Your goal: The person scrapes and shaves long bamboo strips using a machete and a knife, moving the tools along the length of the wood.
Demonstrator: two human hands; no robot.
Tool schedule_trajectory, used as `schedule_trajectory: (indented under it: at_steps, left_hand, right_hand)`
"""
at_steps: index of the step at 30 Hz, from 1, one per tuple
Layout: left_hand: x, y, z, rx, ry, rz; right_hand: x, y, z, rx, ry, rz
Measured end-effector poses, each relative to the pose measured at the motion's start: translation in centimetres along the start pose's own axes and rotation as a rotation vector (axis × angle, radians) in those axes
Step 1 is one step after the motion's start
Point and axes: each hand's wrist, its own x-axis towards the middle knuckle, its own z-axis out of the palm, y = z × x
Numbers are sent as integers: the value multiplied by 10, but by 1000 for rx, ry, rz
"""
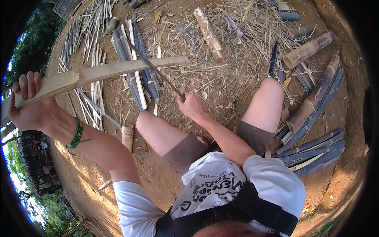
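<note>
My left hand [33, 102] is raised at the far left, its fingers wrapped round a long, pale split bamboo strip [114, 72]. The strip reaches rightward across the view in front of me, with a step in its surface near the hand. My right hand [192, 106], between my knees, is closed round the handle end of a knife [164, 78] with a long, thin, dark blade. The blade slants up and left and crosses the strip toward its far end. Whether the blade touches the strip, I cannot tell.
Split bamboo slats [138, 75] lie beyond my left knee, with thin pale strips [96, 75] further left. Shavings [244, 55] cover the ground ahead around a bamboo piece [209, 34]. At right are a bamboo tube [309, 49] and dark bundled slats [316, 152].
</note>
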Motion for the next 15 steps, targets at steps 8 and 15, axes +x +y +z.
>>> schedule_trajectory:
  at_steps: [8, 15]
  left_hand:
    - [-5, -8, 56, 30, -53, 65]
    - [10, -20, 85, 82, 57, 57]
  right_hand:
    - [40, 64, -10, -141, -133, 274]
    - [58, 129, -1, -11, -1, 359]
